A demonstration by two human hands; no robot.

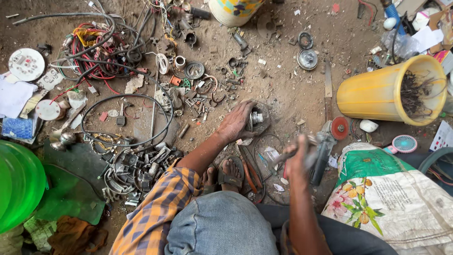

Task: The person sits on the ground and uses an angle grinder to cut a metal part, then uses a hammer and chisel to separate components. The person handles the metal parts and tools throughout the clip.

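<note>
**Hands at work on a small metal part on the dirt floor**

A round metal part (257, 118) lies on the dirt floor (283, 89) just above the middle of the frame. The left hand (237, 123) rests on it from the left, fingers (246, 109) spread and curled over its rim, pressing it down. To the lower right, the right hand (296, 155) is raised above the ground, fingers closed tight around the handle of a tool (283, 156); the tool is blurred, so its kind cannot be told. Just right of that hand lies an angle grinder (325, 141) with a red disc (339, 128). Below the part, a sandalled foot (230, 174) rests on the ground, with pliers (250, 172) beside it.

Farther out, a yellow bucket (377, 94) lies on its side at the right of the frame, holding dark wire scraps. A printed sack (391, 198) fills the lower right. A heap of metal pieces (137, 167) sits at the lower left of centre, a black cable loop (123, 120) above it, and a tangle of red and black wires (96, 52) at the upper left. A green tub (19, 184) shows at the left edge.
</note>
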